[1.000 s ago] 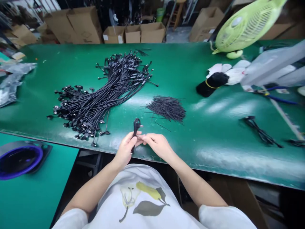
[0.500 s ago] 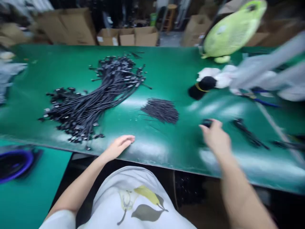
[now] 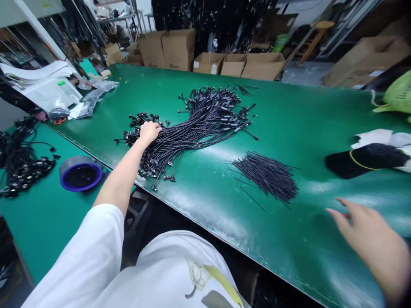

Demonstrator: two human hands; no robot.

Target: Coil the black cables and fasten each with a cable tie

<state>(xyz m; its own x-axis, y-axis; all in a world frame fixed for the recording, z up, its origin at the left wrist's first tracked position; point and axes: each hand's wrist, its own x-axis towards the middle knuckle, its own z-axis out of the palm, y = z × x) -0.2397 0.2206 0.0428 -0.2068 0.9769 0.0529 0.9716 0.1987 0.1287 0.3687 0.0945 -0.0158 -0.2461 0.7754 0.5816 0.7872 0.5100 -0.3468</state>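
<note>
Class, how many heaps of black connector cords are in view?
2: one heap on the large green bench under the left hand, a smaller heap on the lower green bench.

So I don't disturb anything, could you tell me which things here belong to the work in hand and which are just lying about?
Work: left hand on the bundle of black cords; right hand, open over the green bench mat; pile of thin black strands.
Lying about: cardboard boxes; blue-rimmed grey roll; black bunch with yellow band; green fan.

The left hand [image 3: 149, 132] presses into a large bundle of black cables [image 3: 199, 124] on a green work mat [image 3: 205, 205], while the open right hand [image 3: 364, 231] hovers over the mat, well apart from a pile of thin black strands [image 3: 266, 177].
</note>
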